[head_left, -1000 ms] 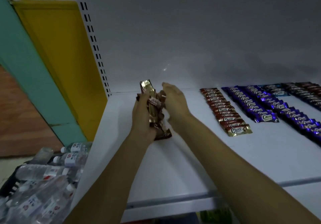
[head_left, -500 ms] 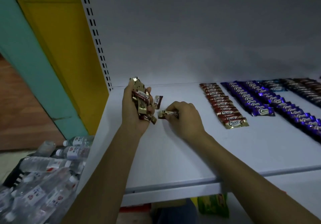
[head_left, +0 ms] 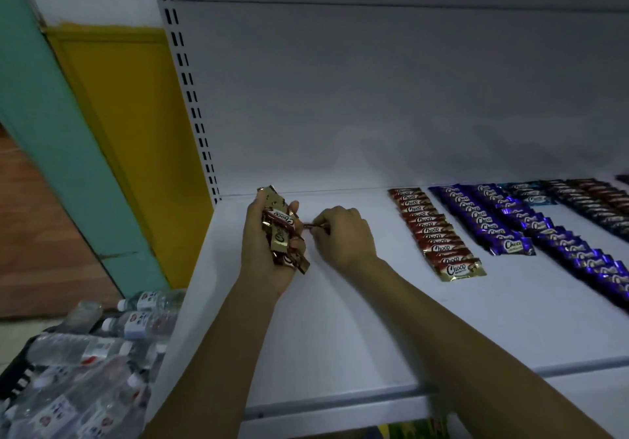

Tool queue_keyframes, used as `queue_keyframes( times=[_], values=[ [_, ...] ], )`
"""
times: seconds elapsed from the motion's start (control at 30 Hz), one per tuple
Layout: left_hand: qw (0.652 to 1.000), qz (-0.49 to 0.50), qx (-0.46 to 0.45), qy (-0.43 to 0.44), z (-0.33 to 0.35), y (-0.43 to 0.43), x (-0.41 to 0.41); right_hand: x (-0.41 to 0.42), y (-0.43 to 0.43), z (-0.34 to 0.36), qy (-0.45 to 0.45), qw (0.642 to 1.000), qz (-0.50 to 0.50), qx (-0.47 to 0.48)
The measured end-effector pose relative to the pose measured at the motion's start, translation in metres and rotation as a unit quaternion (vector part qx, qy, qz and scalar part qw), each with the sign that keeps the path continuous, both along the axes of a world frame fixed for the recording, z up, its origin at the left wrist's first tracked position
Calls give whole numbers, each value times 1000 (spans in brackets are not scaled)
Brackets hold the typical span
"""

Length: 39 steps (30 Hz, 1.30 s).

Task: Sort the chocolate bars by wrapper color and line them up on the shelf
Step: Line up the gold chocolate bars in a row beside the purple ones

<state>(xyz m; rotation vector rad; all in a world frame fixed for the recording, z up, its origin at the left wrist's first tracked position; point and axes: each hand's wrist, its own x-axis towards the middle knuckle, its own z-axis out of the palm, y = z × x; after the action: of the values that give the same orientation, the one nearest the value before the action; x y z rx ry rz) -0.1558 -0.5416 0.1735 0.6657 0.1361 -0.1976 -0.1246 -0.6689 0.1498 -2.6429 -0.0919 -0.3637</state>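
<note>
Head view.

1. Left hand: raised off the shelf, palm turned toward the camera. Fingers and thumb are curled round a bundle of gold-and-brown bars. The bars lie fanned and crossed in the grip, not squared.

2. Right hand: just right of the left hand, knuckles up, low over the shelf. Its fingertips pinch one bar by the end. Only the bar's left tip shows, next to the bundle; the rest is hidden under the fingers. Whether the bar touches the shelf cannot be told.

3. Placed stock: to the right of the right hand, with bare shelf between, lies a red row, bars overlapped front to back. Further right are purple rows, then darker rows at the frame edge.

4. Handling, as judged: the bars look light and small. The foil wrap is likely slick and will crinkle; the crimped ends are flat and give the surest pinch. The body is probably stiff but could snap if bent. A loose fan in the left hand may shed bars if the grip slackens.

5. Below the left hand: water bottles in a heap.
</note>
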Motion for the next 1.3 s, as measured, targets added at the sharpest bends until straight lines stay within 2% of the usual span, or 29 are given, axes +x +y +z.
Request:
queue_keyframes(
  times=[0.13, 0.3, 0.53, 0.67, 0.73, 0.83, 0.9, 0.97, 1.07, 1.17, 1.23, 1.3],
  values=[
    [1000, 6, -21, 11, 0, 3, 1, -2, -3, 4, -15, 993, 23, -117],
    [1000, -10, -14, 25, -1, 0, 1, -5, -6, 6, -72, 984, -4, -165],
    [999, -24, 11, 30, -6, -4, 4, 0, -27, 8, -96, 992, -77, -5],
    [998, -21, 35, 44, -6, -10, 7, -9, -25, 15, -190, 977, -39, 89],
    [997, -12, 67, 45, -7, -14, 9, -18, -12, 20, -231, 971, 16, 57],
    [991, 4, 132, 9, -10, -17, 11, -32, 7, 24, -288, 946, 98, -111],
    [987, 11, 158, -23, -9, -17, 9, -37, 11, 24, -304, 926, 128, -184],
    [983, 25, 177, -36, -7, -17, 8, -38, 7, 24, -315, 917, 139, -201],
    [990, 48, 129, 14, -11, -17, 10, -36, 0, 23, -327, 911, 147, -203],
    [993, 43, 112, 21, -10, -15, 9, -40, -3, 24, -307, 942, 74, -116],
    [992, 45, 118, 7, -8, -14, 8, -38, -4, 33, -252, 966, 0, 50],
    [991, 49, 126, -1, -5, -14, 5, -28, 1, 45, -197, 944, -30, 264]
  ],
)
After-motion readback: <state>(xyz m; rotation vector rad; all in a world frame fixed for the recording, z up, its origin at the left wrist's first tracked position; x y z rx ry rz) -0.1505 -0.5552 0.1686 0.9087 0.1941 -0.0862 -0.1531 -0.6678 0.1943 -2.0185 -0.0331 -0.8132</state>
